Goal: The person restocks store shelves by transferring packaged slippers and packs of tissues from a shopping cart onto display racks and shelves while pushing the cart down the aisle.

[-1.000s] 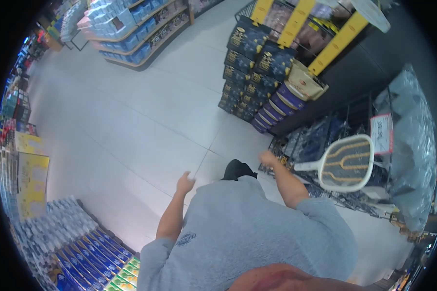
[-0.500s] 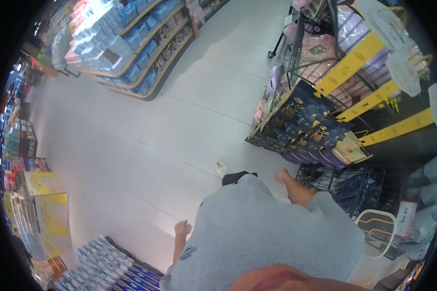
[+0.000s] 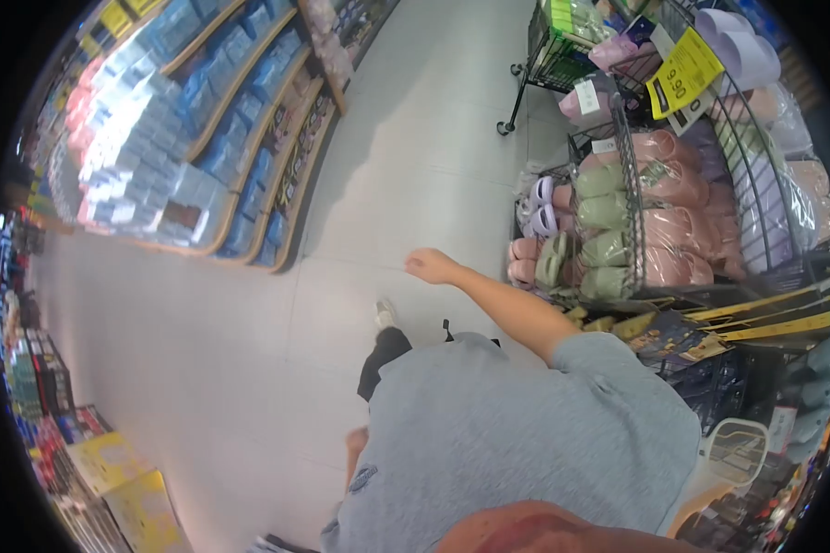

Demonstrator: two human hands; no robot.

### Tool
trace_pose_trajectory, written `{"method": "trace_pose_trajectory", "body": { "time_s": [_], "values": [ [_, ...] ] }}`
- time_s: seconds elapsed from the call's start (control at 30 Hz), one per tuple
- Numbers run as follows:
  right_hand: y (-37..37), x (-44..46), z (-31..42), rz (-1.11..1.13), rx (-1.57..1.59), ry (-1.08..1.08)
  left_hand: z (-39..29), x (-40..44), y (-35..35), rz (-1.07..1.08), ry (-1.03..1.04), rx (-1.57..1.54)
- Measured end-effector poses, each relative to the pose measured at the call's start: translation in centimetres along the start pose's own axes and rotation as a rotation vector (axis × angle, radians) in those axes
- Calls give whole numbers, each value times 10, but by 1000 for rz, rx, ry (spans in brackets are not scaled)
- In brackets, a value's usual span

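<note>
My right hand (image 3: 431,265) is held out in front of my body above the pale floor, its fingers loosely curled together and nothing visible in them. It touches nothing; the nearest goods are bagged pink and green slippers (image 3: 609,217) in a wire rack to its right. Low beside my grey shirt (image 3: 516,433), on its left edge, part of my left hand (image 3: 356,441) shows. Its fingers are mostly hidden, and no object can be made out in it. One light shoe (image 3: 385,314) shows on the floor ahead.
Curved wooden shelves (image 3: 281,152) with blue and white packs stand at the upper left. A wheeled black rack (image 3: 558,57) is at the upper right, near a yellow price sign (image 3: 684,74). At the lower right hangs a racket-shaped item (image 3: 738,452). Yellow boxes (image 3: 148,511) are at the lower left.
The slipper rack and curved shelves have come closer, while the dark packages and racket shape have shifted down. My right hand has swung forward and inward; my left hand has dropped back beside my body.
</note>
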State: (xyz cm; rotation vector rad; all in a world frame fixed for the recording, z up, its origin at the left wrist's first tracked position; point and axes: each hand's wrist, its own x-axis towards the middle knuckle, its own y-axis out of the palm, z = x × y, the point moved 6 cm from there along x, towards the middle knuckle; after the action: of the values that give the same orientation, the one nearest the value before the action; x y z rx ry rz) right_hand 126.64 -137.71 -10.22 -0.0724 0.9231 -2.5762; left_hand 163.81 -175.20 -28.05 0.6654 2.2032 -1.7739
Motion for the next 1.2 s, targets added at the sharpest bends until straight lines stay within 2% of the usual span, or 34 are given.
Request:
{"method": "trace_pose_trajectory", "body": {
  "time_s": [0.03,0.07,0.13,0.17,0.27,0.3,0.33,0.37,0.4,0.47,0.53,0.6,0.63,0.67,0.7,0.73,0.77,0.8,0.83,0.9,0.93,0.97,1.03,1.13,1.2],
  "values": [
    [4,3,-46,61,-135,132,19,5,12,13,150,4],
    [24,0,-117,149,-365,102,23,24,-5,16,202,-17],
    [-4,-49,-183,341,-402,649,45,73,-50,-15,289,-57],
    [-28,-68,-185,242,-350,775,62,99,-69,-32,332,-72],
    [-54,-102,-218,176,-60,1082,110,185,-133,-102,481,-114],
    [-53,-102,-208,171,-35,1105,148,235,-135,134,152,-375],
    [-62,-106,-200,-121,232,1179,168,276,-175,268,-327,-747],
    [-66,-107,-195,-424,495,1220,163,309,-248,251,-758,-949],
    [-56,-102,-210,-444,512,1227,159,361,-297,131,-684,-945],
    [-7,-100,-269,-224,503,1293,154,466,-367,55,-618,-906],
    [0,-65,-241,-334,718,1468,128,560,-425,-92,-478,-917],
    [-7,-8,-228,-194,764,1479,83,643,-470,-72,-348,-952],
    [-22,21,-235,-201,776,1475,44,668,-499,-93,-368,-886],
    [-39,48,-240,-155,732,1443,31,711,-497,20,-254,-929],
    [-59,73,-249,-113,688,1409,-9,725,-518,7,-254,-1002],
    [-85,106,-266,31,600,1269,-32,752,-524,25,-228,-1002],
    [-112,135,-294,21,533,1233,-62,770,-538,105,-227,-961],
    [-139,164,-321,-65,573,1254,-87,787,-548,134,-237,-955],
    [-177,192,-345,-246,575,1273,-100,812,-556,177,-156,-913],
    [-266,255,-377,-299,126,1015,-116,849,-554,243,-85,-867],
    [-317,280,-367,-397,64,985,-117,872,-553,259,-84,-862],
    [-380,322,-381,-725,201,909,-114,907,-546,367,-162,-890],
    [-433,368,-364,-876,515,848,-116,933,-556,411,-228,-780],
    [-467,409,-362,-947,597,747,-93,984,-550,535,-396,-767],
    [-438,418,-414,-857,607,813,-85,1024,-555,566,-484,-723]
  ]
}}
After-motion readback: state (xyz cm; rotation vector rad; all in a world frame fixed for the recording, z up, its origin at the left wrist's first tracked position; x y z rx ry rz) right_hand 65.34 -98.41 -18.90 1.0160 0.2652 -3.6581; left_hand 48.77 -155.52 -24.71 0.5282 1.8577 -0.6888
